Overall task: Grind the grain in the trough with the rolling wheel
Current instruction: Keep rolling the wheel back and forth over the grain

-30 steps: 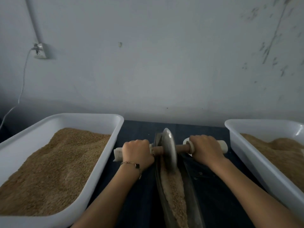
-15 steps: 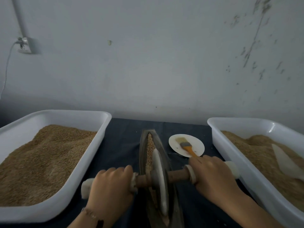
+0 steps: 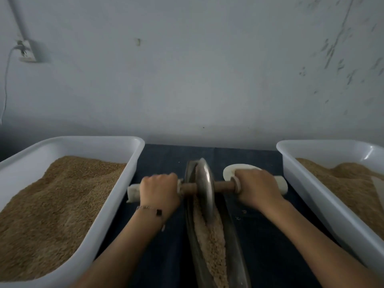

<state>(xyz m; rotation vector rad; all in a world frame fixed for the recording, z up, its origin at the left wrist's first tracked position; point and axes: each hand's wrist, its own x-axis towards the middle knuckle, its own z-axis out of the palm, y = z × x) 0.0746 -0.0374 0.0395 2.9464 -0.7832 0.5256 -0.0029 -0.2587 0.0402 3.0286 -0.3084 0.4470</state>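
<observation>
Bare grey wall (image 3: pixel 207 69) behind your dark counter (image 3: pixel 166 163). At its left edge, a white tub (image 3: pixel 133 163) heaped with grain. Your left hand (image 3: pixel 159 191) curls tight round the axle's left grip; the rolling wheel (image 3: pixel 204 188) stands upright in the trough (image 3: pixel 234 246) near the far edge, over the ground grain (image 3: pixel 212 242). Your right hand (image 3: pixel 256 189) wraps the right grip. Another white tub (image 3: pixel 291 163) sits at the right edge.

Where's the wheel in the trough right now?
In the head view the wheel stands at the trough's far end, centre frame, between the left hand and right hand on its axle.
</observation>
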